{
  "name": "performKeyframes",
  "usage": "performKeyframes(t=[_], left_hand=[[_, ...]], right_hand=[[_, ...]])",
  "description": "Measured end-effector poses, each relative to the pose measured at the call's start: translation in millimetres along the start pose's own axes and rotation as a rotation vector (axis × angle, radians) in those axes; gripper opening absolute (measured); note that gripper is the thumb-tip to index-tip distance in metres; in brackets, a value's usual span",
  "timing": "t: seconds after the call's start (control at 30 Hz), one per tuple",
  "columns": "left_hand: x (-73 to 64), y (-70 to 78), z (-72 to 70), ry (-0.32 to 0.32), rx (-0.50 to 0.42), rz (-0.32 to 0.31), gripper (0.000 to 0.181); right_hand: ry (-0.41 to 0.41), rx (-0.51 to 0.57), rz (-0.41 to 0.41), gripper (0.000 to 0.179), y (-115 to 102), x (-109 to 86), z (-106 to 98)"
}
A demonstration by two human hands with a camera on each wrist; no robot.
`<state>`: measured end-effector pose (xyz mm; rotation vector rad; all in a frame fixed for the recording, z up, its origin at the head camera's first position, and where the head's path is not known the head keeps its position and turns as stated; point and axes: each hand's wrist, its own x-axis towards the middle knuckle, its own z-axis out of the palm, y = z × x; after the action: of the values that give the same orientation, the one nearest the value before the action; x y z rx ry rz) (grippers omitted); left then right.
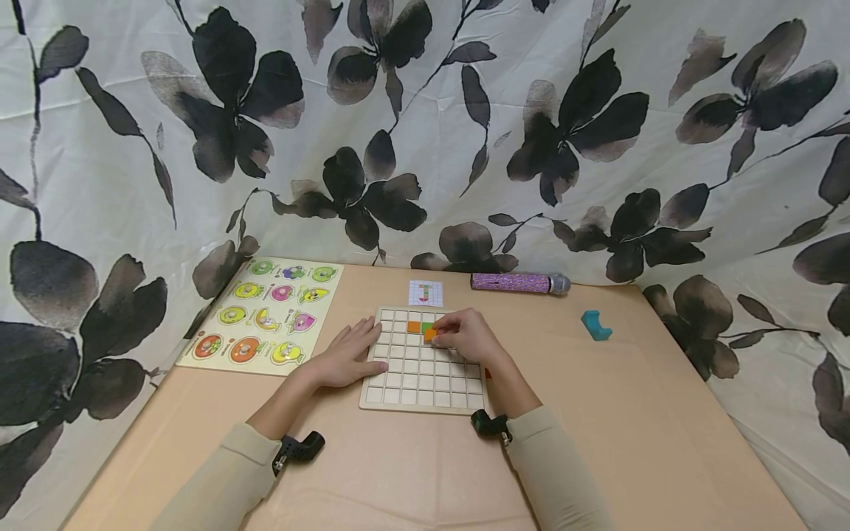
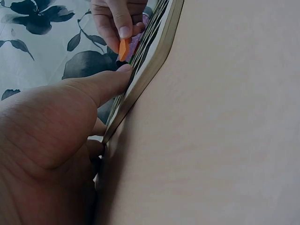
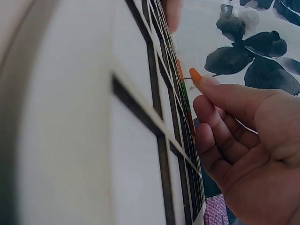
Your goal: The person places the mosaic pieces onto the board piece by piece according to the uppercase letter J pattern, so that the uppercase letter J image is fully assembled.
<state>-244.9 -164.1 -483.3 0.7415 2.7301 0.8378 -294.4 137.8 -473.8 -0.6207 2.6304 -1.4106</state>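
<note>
A grid board point(image 1: 422, 381) with white squares and a pale wooden frame lies on the table. My left hand point(image 1: 347, 355) rests along its left edge, fingers extended and thumb over the frame. Between thumb and fingertips, my right hand point(image 1: 471, 335) pinches an orange tile point(image 3: 195, 75) just above the upper part of the grid. An orange tile point(image 1: 414, 327) and a green tile point(image 1: 426, 326) sit in neighbouring squares there; the right fingers partly hide the squares beside them. In the left wrist view, the pinched tile is tilted on edge.
Behind the board lies a small pattern card point(image 1: 425, 293), with a purple glittery microphone point(image 1: 511, 283) to its right. A fruit picture sheet point(image 1: 268, 324) is at the left, a teal curved piece point(image 1: 595, 325) at the right. Something red point(image 1: 488, 374) peeks out by the right wrist.
</note>
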Motion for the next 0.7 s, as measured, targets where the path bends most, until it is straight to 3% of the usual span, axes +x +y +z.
performKeyframes(t=[0.7], left_hand=[[-1.0,1.3,-0.4,0.001,-0.008,-0.001,0.09]], right_hand=[[-0.038,-0.045,-0.015,0.021,1.2,-0.2,4.0]])
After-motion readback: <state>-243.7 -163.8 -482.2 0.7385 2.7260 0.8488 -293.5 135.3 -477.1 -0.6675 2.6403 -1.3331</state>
